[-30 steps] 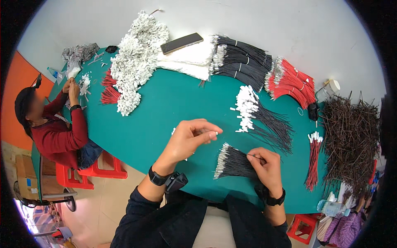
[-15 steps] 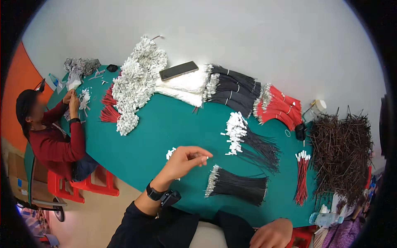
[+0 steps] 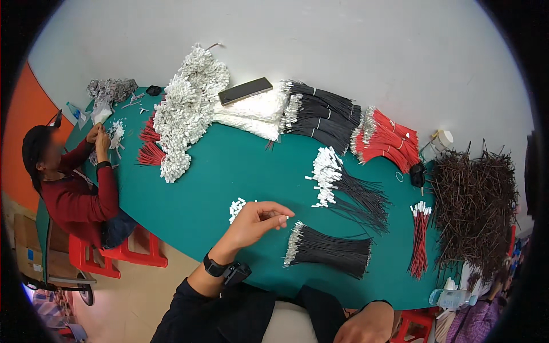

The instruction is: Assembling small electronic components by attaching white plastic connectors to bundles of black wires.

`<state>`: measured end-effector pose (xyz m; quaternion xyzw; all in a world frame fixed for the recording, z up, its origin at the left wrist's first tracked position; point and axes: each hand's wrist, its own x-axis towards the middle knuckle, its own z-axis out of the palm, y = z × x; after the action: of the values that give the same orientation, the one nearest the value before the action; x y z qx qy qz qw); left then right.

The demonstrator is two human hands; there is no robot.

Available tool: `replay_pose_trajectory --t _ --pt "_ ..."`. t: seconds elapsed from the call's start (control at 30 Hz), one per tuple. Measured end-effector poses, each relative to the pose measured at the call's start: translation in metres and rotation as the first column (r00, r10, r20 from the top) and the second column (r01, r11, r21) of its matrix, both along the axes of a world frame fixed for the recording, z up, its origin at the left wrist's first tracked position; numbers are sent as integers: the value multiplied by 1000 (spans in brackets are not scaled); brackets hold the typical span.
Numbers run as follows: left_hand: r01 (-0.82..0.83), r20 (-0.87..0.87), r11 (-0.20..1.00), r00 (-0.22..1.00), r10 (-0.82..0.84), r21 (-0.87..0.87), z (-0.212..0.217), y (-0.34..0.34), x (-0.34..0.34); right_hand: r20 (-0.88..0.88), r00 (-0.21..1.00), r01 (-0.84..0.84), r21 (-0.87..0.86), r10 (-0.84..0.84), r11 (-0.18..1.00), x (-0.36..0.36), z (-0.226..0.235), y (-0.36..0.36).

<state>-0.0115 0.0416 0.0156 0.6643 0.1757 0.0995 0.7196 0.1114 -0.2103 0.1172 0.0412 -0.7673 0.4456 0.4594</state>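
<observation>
My left hand point(image 3: 254, 226) is raised over the front of the green table, its thumb and index finger pinched together. A tiny white piece, seemingly a connector housing point(image 3: 286, 218), shows at the fingertips. Beside the wrist, partly behind the hand, is a small pile of loose white housings point(image 3: 236, 207). To the right lies a bundle of black wires with silvery crimped ends point(image 3: 329, 251). Farther back, black wires with white housings point(image 3: 329, 174) are fanned out. My right hand point(image 3: 366, 324) is low at the table's front edge, its fingers bent down and mostly out of sight.
Tied black wires point(image 3: 323, 120) and red wires point(image 3: 389, 142) lie along the wall, by white bags point(image 3: 246, 123) under a phone point(image 3: 246, 91). At right are red wires point(image 3: 420, 240) and a brown wire heap point(image 3: 474, 206). A co-worker point(image 3: 74, 188) sits at left.
My right hand has moved left and lower, toward my lap. The left hand keeps its pinch in nearly the same place. The view has shifted slightly.
</observation>
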Motion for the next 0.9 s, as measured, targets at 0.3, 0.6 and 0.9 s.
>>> replay_pose_trajectory --t 0.3,0.6,0.9 --pt "6 9 1000 1000 -6 3 -8 -4 3 -128 991 22 -45 -27 999 -5 -6 3" --pt "8 25 1000 1000 -8 -22 -6 -3 0 -61 997 -57 8 57 998 -4 -3 5" --pt "-57 151 984 985 83 -169 1 -13 3 355 590 800 -136 -725 584 22 -15 1"
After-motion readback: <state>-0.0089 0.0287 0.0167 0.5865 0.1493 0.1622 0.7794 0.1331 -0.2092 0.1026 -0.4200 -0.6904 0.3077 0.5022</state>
